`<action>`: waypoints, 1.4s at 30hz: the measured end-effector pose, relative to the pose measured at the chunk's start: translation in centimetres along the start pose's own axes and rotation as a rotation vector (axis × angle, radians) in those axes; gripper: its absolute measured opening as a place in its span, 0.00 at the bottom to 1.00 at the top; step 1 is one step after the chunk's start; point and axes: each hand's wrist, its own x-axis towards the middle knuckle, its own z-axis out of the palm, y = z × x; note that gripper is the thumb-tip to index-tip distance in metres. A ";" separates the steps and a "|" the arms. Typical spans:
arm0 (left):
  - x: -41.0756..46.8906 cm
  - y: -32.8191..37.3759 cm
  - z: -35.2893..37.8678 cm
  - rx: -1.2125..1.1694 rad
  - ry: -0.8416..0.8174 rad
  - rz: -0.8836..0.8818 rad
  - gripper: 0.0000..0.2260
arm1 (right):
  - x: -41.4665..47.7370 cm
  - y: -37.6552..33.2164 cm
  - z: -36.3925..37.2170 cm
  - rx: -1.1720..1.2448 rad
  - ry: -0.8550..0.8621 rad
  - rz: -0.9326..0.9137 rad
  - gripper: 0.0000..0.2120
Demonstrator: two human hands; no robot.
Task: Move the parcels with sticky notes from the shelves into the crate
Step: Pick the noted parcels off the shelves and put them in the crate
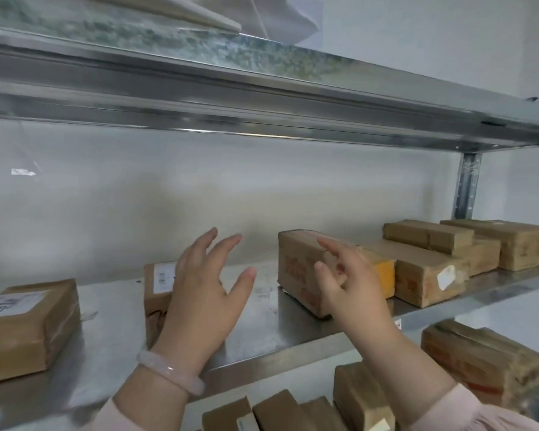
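Brown taped parcels lie on a metal shelf. My left hand is raised with fingers spread, empty, in front of a small parcel with a white label. My right hand is open too, fingers spread, just in front of a long parcel with red print. A yellow sticky note shows on the parcel behind my right hand. Whether the fingers touch the long parcel I cannot tell. No crate is in view.
A larger parcel with a white label lies at the left. Several more parcels run along the shelf to the right, and others sit on the shelf below. Another metal shelf hangs overhead; a post stands at right.
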 end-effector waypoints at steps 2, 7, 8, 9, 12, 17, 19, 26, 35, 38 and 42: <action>0.0 1.5 2.2 -0.086 -0.078 0.001 0.22 | -0.5 1.7 -1.2 -0.045 0.005 0.038 0.18; 0.3 3.9 7.7 -0.223 -0.245 -0.046 0.24 | 1.2 6.1 -3.6 -0.129 0.001 0.202 0.26; 0.5 4.2 8.7 -0.234 -0.261 -0.058 0.25 | 1.8 6.9 -3.8 -0.126 -0.044 0.238 0.28; 0.9 4.4 9.6 -0.244 -0.271 -0.076 0.25 | 2.5 7.6 -3.8 -0.120 -0.104 0.276 0.31; 2.4 5.3 12.0 -0.296 -0.268 -0.174 0.28 | 4.1 9.3 -3.6 -0.108 -0.271 0.323 0.33; 4.6 6.8 14.0 -0.309 -0.171 -0.330 0.26 | 4.6 10.8 -3.1 0.008 -0.349 0.221 0.29; 4.7 7.3 14.2 -0.335 -0.082 -0.377 0.22 | 4.2 11.0 -3.1 0.147 -0.373 0.182 0.24; 5.0 10.0 12.0 -0.400 0.121 -0.485 0.27 | 3.9 9.5 -3.1 0.507 -0.478 -0.041 0.32; 2.9 9.1 11.4 -0.788 0.246 -0.580 0.19 | 5.2 10.7 -3.3 0.806 -0.338 0.027 0.23; 1.9 8.0 11.5 -1.061 0.208 -0.650 0.14 | 5.8 11.0 -3.4 0.827 -0.298 0.182 0.20; 1.0 7.8 11.8 -1.343 0.224 -0.636 0.18 | 6.0 10.7 -2.3 0.923 -0.514 0.299 0.20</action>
